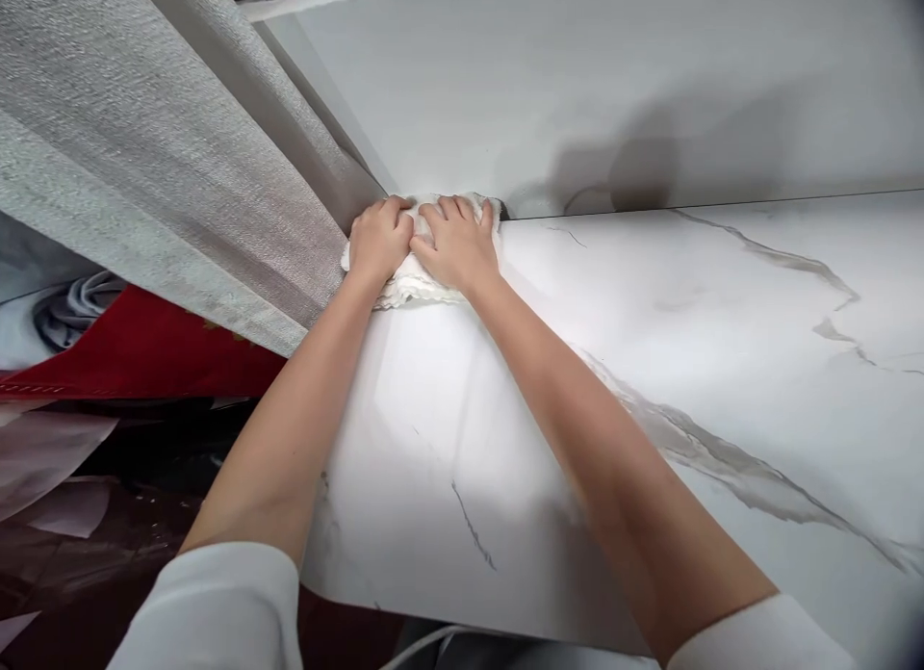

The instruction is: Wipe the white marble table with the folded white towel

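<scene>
A crumpled white cloth (423, 283) lies on the white marble-patterned tabletop (433, 400), in its far left corner against the upright panel. My left hand (379, 239) presses on the cloth's left part, its fingers bent over it. Beside it, nearly touching, my right hand (460, 244) bears down on the right part, fingers a little apart and curled over the cloth toward the back edge. Both arms reach straight forward. The cloth's middle and underside are mostly hidden beneath my palms.
A pale upright panel (448, 92) rises along the table's back edge. Grey textured curtain (180, 121) hangs close on the left. Lower left, red fabric (159, 352) lies near a bundled grey cloth (79, 309). A white cable (419, 643) shows below the table's front edge.
</scene>
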### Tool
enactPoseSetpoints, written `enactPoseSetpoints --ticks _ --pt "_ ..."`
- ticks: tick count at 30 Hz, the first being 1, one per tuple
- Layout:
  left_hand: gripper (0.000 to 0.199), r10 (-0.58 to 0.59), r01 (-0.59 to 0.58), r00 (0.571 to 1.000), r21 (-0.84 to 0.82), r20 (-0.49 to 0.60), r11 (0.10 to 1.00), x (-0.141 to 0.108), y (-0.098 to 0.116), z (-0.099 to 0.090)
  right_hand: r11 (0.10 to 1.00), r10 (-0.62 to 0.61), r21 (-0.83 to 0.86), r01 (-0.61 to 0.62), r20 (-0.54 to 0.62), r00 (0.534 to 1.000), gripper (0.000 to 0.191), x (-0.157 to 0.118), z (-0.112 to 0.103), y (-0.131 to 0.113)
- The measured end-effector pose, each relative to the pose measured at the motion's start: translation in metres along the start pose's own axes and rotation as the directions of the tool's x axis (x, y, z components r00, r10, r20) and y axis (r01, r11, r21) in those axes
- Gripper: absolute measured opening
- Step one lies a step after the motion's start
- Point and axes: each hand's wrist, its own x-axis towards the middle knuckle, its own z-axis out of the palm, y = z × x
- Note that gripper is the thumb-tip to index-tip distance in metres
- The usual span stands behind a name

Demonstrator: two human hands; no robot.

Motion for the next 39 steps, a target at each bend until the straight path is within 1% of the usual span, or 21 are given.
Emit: enactPoseSetpoints --ticks 3,6,9,14,17,23,28,32,36,39 --pt "0.039 -0.008 0.008 1.000 0.034 0.022 0.999 -0.005 0.003 -0.004 1.000 -0.003 -0.008 0.003 -0.004 1.000 0.049 -0.003 0.000 -0.002" --pt "0.044 -0.039 0.034 0.998 0.093 0.046 0.995 -0.013 0.013 -0.009 1.000 0.002 0.003 -0.002 -0.015 1.000 0.049 -0.007 0.001 -0.003" --pt "0.048 -0.012 0.006 0.999 0.126 0.050 0.992 -0.021 0.020 -0.014 1.000 0.014 0.016 -0.014 -0.018 1.000 0.048 -0.014 0.001 -0.006" --pt "0.046 0.022 -0.025 0.999 0.109 0.030 0.994 -0.038 0.021 -0.021 1.000 -0.002 0.012 0.003 -0.019 1.000 0.049 -0.030 0.001 -0.014" --pt "0.044 0.035 -0.039 0.999 0.095 0.038 0.995 -0.053 0.020 -0.029 1.000 -0.015 0.004 0.015 -0.015 1.000 0.049 -0.044 0.001 -0.021" --pt "0.042 0.028 -0.032 0.999 0.087 0.040 0.996 -0.099 0.023 -0.049 0.997 -0.070 -0.018 0.069 -0.027 0.997 0.050 -0.083 0.001 -0.040" --pt "0.041 0.077 -0.079 0.996 0.087 0.034 0.993 -0.139 0.027 -0.064 0.996 -0.087 -0.022 0.086 -0.057 0.995 0.050 -0.123 0.000 -0.056" --pt "0.043 0.106 -0.108 0.994 0.110 0.023 0.988 -0.180 0.035 -0.078 0.991 -0.130 -0.043 0.129 -0.034 0.991 0.052 -0.161 -0.007 -0.068" --pt "0.045 0.075 -0.077 0.997 0.161 0.016 0.984 -0.225 0.044 -0.094 0.977 -0.206 -0.047 0.207 0.012 0.978 0.054 -0.196 -0.014 -0.080" --pt "0.044 0.040 -0.041 0.999 0.194 0.008 0.980 -0.252 0.050 -0.104 0.966 -0.256 -0.029 0.257 0.030 0.966 0.055 -0.215 -0.017 -0.087"
